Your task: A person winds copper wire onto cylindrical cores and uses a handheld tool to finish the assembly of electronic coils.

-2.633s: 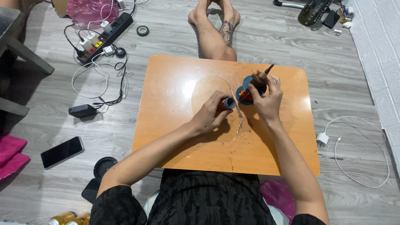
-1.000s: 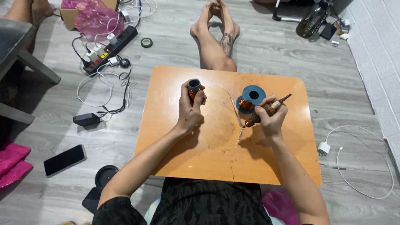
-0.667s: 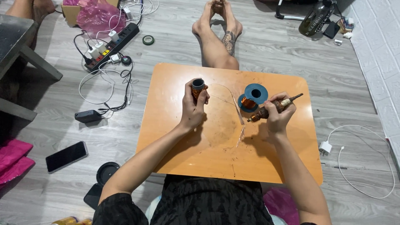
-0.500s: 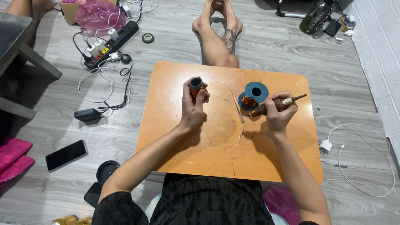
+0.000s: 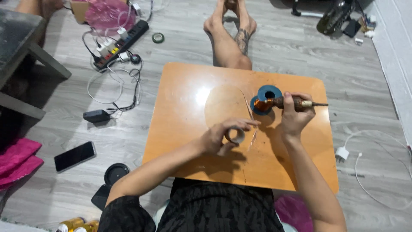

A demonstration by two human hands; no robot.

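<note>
I see my left hand low over the near middle of the small orange table, fingers curled around a short grey tube that looks like a small roll; its open end faces up toward the camera, so its axis points roughly at me rather than along the tabletop. The thumb and forefinger wrap the tube's wall, pressed on it from both sides, and the forearm comes in from the lower left at a slant.

My right hand sits farther out and to the right, closed in a fist around a slim rod-like tool. The tool's long axis runs nearly level, left to right: a thin dark tip sticks out past the knuckles to the right, and a coppery wound end points left, lying over the blue spool that rests flat on the table. I cannot tell whether the coppery end touches the spool or only hangs above it.

So the tube lies down and to the left of the tool's coppery end, near but apart, and a thin wire curves across the tabletop between them. The right wrist is bent, its forearm rising from the lower right.

A bare leg stretches out beyond the table's far edge.
</note>
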